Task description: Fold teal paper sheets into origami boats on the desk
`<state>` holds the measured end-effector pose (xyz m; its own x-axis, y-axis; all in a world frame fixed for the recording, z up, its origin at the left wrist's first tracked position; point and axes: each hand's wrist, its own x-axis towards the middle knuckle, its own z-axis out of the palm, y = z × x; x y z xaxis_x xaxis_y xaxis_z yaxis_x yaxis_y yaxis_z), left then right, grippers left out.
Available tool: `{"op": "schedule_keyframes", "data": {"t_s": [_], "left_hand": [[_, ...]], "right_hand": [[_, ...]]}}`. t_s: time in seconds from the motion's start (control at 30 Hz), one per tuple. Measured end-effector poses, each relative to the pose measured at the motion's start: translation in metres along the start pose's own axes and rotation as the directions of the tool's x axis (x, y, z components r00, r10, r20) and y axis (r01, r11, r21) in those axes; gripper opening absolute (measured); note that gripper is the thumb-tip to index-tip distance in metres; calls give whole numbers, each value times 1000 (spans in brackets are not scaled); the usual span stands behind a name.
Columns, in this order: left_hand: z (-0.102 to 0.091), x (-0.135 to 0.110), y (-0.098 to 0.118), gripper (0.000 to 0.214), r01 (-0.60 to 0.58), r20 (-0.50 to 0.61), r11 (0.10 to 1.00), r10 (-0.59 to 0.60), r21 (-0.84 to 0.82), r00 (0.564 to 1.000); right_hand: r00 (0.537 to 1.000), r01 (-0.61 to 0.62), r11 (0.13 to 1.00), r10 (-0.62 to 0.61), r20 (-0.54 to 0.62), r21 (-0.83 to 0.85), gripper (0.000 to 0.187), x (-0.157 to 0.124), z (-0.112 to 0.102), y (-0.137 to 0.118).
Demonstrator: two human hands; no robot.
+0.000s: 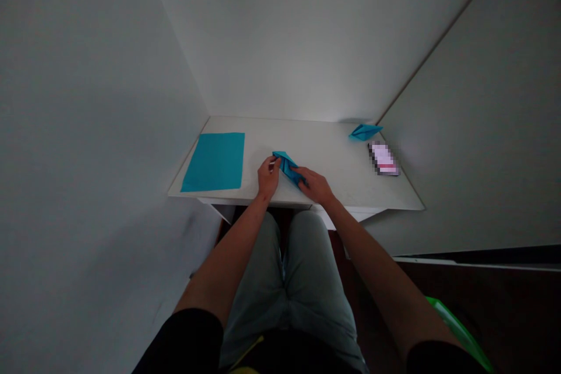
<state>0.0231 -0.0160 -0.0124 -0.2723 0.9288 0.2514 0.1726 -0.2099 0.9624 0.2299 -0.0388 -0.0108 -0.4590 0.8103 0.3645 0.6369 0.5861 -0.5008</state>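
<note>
A partly folded blue paper (287,166) lies near the front edge of a small white table (324,152). My left hand (267,176) pinches the paper's upper left end with closed fingers. My right hand (314,185) presses down on its lower right end, fingers curled over it. Both forearms reach forward from my lap.
A flat blue sheet (214,160) lies on the table's left side. A finished folded blue paper shape (364,131) sits at the back right corner, with a phone (384,159) in front of it. Walls close in on the left, back and right. A green object (460,327) is at lower right.
</note>
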Motion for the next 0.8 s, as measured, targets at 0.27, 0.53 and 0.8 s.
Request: {"op": "schedule_keyframes", "data": {"t_s": [0.27,0.53,0.8], "left_hand": [[1,2,-3,34,-28,-55,1000,27,-10,998],[2,2,-3,14,-77,-81,996,73,-53,994],[-1,3,0,19,-90,-137,996,87,-17,987]], "right_hand": [[1000,-1,998,3,24,-70,55,0,2,1],[986,-82,993,69,-154,-85,56,7,6,6],[948,-256,939,197,-249,-230,50,6,7,5]]}}
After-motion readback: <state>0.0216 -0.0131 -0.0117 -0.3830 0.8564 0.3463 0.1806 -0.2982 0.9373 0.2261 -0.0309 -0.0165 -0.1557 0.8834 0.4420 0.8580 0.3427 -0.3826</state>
